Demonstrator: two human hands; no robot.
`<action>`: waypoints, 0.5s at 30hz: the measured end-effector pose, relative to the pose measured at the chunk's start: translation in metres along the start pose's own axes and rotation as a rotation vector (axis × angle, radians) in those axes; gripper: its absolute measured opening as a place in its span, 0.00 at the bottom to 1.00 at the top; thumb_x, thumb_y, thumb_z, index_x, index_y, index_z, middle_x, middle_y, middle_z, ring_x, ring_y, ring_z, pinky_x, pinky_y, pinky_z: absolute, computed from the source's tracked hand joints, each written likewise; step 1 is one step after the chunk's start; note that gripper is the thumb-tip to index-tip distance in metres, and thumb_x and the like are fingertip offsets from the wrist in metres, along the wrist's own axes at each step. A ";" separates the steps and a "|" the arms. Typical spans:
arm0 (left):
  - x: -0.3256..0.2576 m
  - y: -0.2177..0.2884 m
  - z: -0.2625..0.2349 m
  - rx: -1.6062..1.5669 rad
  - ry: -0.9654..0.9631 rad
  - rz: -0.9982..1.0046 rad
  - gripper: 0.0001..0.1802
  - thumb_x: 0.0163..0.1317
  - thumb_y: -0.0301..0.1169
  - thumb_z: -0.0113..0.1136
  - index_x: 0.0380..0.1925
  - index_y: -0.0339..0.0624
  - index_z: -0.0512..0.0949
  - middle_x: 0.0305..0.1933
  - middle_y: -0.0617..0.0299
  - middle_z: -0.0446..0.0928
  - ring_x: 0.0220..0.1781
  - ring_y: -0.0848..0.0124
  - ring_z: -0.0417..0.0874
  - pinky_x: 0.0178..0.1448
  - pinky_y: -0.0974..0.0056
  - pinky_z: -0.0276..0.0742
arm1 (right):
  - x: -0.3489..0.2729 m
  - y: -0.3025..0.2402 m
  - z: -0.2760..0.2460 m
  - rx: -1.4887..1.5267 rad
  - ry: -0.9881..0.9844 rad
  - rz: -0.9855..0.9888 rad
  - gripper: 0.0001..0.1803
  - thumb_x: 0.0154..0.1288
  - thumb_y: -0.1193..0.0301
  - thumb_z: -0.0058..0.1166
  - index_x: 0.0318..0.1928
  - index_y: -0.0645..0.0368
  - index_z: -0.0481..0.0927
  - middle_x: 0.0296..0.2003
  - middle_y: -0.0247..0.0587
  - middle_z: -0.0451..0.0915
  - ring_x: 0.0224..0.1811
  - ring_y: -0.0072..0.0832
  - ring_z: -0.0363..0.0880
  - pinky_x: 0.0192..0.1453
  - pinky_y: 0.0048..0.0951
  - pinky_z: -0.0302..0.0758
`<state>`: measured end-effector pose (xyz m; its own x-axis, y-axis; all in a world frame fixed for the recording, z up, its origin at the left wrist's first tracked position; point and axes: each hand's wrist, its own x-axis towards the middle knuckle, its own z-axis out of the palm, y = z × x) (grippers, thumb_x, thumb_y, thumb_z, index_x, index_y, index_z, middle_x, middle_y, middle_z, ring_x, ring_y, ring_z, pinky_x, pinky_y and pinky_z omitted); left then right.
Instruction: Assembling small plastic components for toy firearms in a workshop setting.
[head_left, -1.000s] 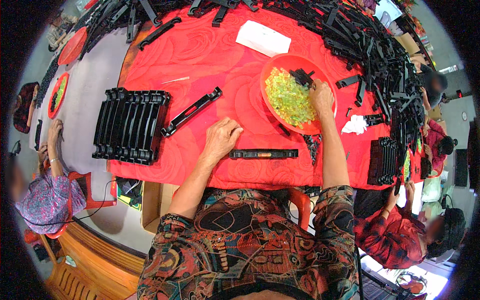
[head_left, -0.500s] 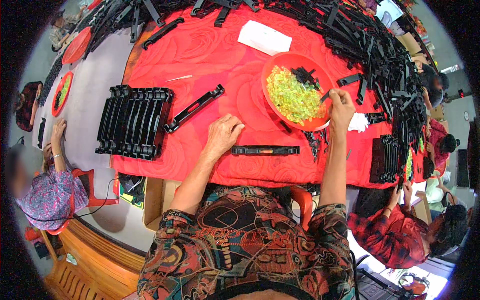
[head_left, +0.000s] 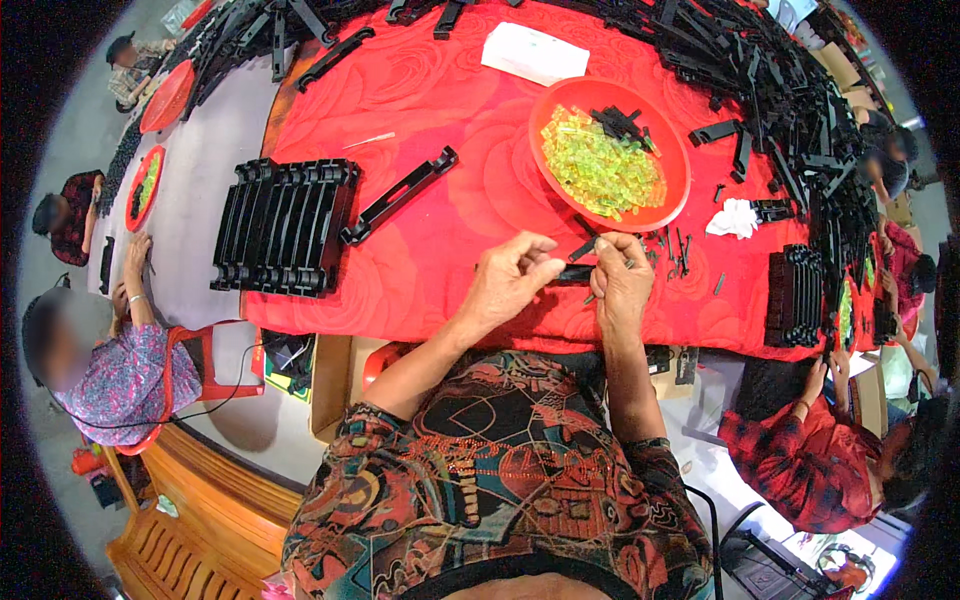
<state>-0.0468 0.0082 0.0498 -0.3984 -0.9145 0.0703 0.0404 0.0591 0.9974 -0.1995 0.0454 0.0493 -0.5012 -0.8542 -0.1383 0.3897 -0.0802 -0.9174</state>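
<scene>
My right hand (head_left: 622, 285) pinches a small black strip (head_left: 583, 248) between thumb and fingers, near the table's front edge. Close by on its left, my left hand (head_left: 512, 280) has its thumb and forefinger apart, with nothing seen between them. Below both hands lies a black spirit-level body (head_left: 573, 273), mostly covered by them. Just beyond them, a red bowl (head_left: 678, 190) holds many clear yellow-green vials (head_left: 600, 170) and a small heap of black strips (head_left: 620, 127). Another black level body (head_left: 400, 196) rests slantwise at the left.
A row of black level bodies (head_left: 285, 230) stands at the left, another stack (head_left: 795, 298) at the right. Heaped black parts (head_left: 740, 70) line the far edge. A white paper (head_left: 536, 54), crumpled tissue (head_left: 734, 219) and loose black bits lie on the red cloth (head_left: 455, 110). Other people sit on both sides.
My right hand has come from the bowl's rim toward me, carrying the black strip. My left hand has moved right and its fingers have opened, over the level body.
</scene>
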 end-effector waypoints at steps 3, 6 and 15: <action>0.001 -0.013 0.002 0.013 -0.069 -0.035 0.09 0.56 0.27 0.61 0.35 0.34 0.76 0.26 0.65 0.76 0.26 0.82 0.72 0.28 0.74 0.70 | -0.009 0.005 -0.002 0.044 -0.044 0.032 0.04 0.60 0.76 0.55 0.34 0.62 0.75 0.17 0.23 0.67 0.11 0.08 0.54 0.13 0.14 0.51; -0.002 -0.020 0.005 -0.101 -0.117 -0.119 0.07 0.56 0.26 0.60 0.34 0.35 0.77 0.25 0.69 0.75 0.25 0.84 0.71 0.28 0.75 0.68 | -0.014 0.006 -0.001 0.054 -0.040 0.036 0.04 0.60 0.75 0.55 0.35 0.61 0.74 0.17 0.23 0.68 0.12 0.08 0.54 0.14 0.14 0.50; -0.013 -0.019 0.003 -0.173 -0.126 -0.143 0.05 0.59 0.26 0.58 0.33 0.37 0.77 0.24 0.72 0.74 0.23 0.85 0.69 0.27 0.77 0.65 | -0.024 0.004 -0.004 0.060 -0.097 0.091 0.05 0.62 0.73 0.54 0.34 0.62 0.74 0.21 0.34 0.76 0.12 0.08 0.55 0.14 0.14 0.50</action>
<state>-0.0448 0.0204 0.0303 -0.5217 -0.8511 -0.0593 0.1273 -0.1464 0.9810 -0.1892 0.0677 0.0471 -0.3855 -0.9049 -0.1803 0.4768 -0.0281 -0.8785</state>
